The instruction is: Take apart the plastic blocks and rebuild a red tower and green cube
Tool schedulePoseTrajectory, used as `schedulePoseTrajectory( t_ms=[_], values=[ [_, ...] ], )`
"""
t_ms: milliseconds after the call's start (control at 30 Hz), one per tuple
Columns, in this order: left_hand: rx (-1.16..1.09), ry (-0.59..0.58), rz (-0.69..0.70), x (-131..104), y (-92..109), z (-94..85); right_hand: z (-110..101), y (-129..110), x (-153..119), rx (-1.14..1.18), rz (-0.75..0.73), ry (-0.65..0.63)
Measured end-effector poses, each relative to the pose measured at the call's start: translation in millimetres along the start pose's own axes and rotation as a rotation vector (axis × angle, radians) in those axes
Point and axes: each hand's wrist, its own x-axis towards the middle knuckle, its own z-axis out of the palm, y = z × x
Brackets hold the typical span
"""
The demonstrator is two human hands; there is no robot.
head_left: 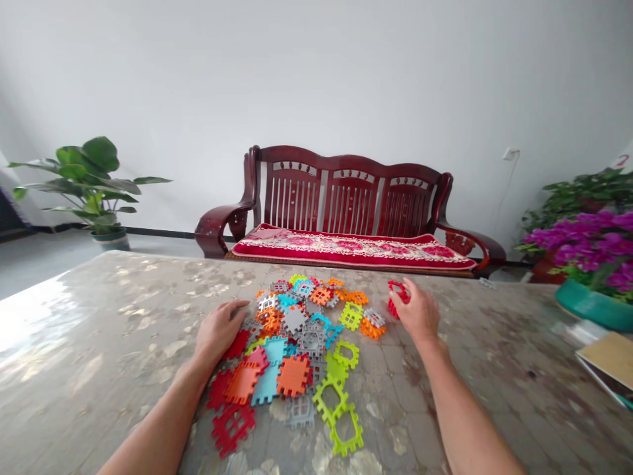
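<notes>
A heap of flat toothed plastic pieces lies mid-table, among them an orange square (293, 375), a light blue panel (271, 369), a grey piece (295, 319), a dark red window piece (233, 429) and joined lime green frames (339, 412). At the heap's left edge rests my left hand (221, 330), its fingers loosely curved beside a red piece (238, 345); what lies under the fingertips is hidden. Right of the heap, my right hand (419, 313) has thumb and fingers closed on a red openwork piece (395, 294).
The patterned table (123, 349) spans the foreground. A teal flower pot (596, 307) with purple flowers and a tan book or box (610, 359) are at the right. Behind the table stands a dark wooden bench (349, 204); a potted plant (99, 191) is on the left.
</notes>
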Motion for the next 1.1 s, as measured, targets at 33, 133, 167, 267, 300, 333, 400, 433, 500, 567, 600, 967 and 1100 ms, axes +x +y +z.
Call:
schedulePoseTrajectory(
  t_ms=[33, 133, 167, 267, 300, 333, 400, 433, 500, 567, 600, 967, 1100],
  values=[
    [0.004, -0.007, 0.007, 0, 0, 0.6, -1, 3, 1, -0.02, 0.013, -0.009],
    [0.002, -0.009, 0.007, 1, -2, 1.5, -2, 10, 0, -0.058, 0.042, -0.036],
    [0.001, -0.006, 0.01, 1, -3, 1.6, -2, 12, 0, -0.062, 0.047, -0.042],
    [-0.003, -0.002, 0.02, 1, -4, 1.5, 1, 12, -3, -0.037, 0.04, -0.023],
    [-0.005, -0.004, 0.02, 1, -4, 1.5, 3, 10, -5, -0.004, 0.023, -0.009],
    [-0.006, -0.008, 0.02, 1, -4, 1.6, 6, 6, -7, 0.046, 0.0, 0.0],
    [-0.005, -0.014, 0.014, 1, -4, 1.8, 11, -4, -13, 0.176, -0.051, -0.02],
    [-0.005, -0.013, 0.012, 1, -4, 2.1, 14, -11, -16, 0.229, -0.071, -0.052],
    [-0.007, -0.007, 0.01, 1, -5, 2.7, 17, -25, -24, 0.256, -0.104, -0.121],
    [-0.008, -0.001, 0.01, 1, -5, 3.4, 18, -37, -31, 0.205, -0.16, -0.162],
    [-0.007, -0.001, 0.012, 1, -5, 3.6, 18, -41, -34, 0.181, -0.189, -0.169],
    [0.009, -0.02, 0.006, 1, -3, 1.3, 15, -18, -17, 0.278, -0.031, -0.044],
    [0.021, -0.028, -0.01, 0, -1, 0.0, 5, -9, -17, 0.076, -0.113, -0.068]
  ],
)
